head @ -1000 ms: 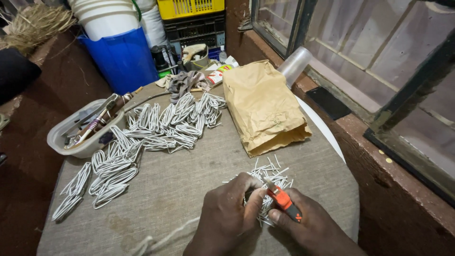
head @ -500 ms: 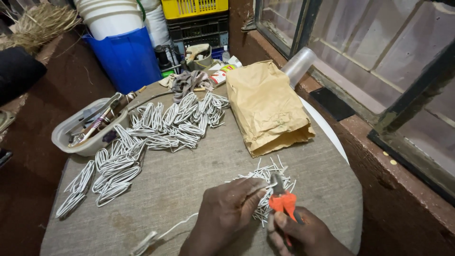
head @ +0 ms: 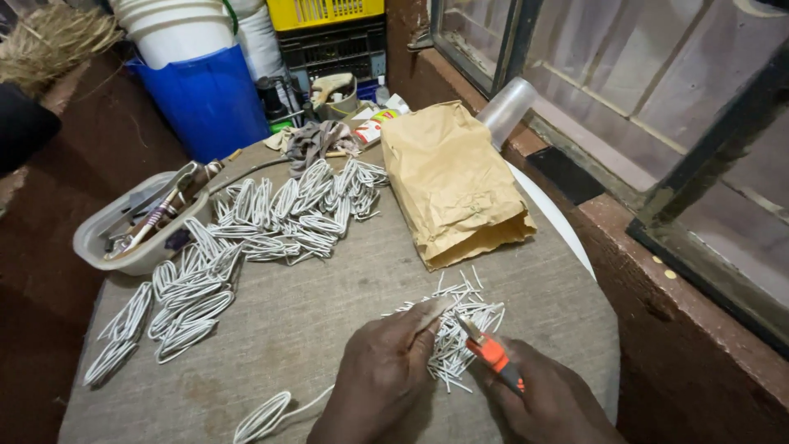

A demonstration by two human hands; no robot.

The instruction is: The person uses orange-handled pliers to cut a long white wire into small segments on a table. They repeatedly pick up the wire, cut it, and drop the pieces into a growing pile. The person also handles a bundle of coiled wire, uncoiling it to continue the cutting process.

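Seen from above, two bare hands work at the near edge of a round table (head: 329,329) covered in coarse grey cloth. The left hand (head: 382,382), at about 6 o'clock, has its fingers extended and pressed together, their tips resting on a heap of short white wire pieces (head: 460,325). The right hand (head: 551,403), at 5 o'clock, is closed around an orange-handled cutter (head: 491,352) whose tip points into the same heap. The heap is a loose scatter of thin, straight, pale offcuts lying just in front of both hands. At 7 o'clock a single loop of white wire (head: 267,415) trails off the table edge. Further out, from 9 to 12 o'clock, many folded white wire bundles (head: 246,247) lie in rows. At 10 o'clock a pale plastic tub (head: 123,247) holds tools. At 1 o'clock a crumpled brown paper bag (head: 452,185) lies flat, a clear plastic cup (head: 505,111) beyond it. Farthest off stand a blue bin (head: 205,103) and a yellow crate (head: 333,12).
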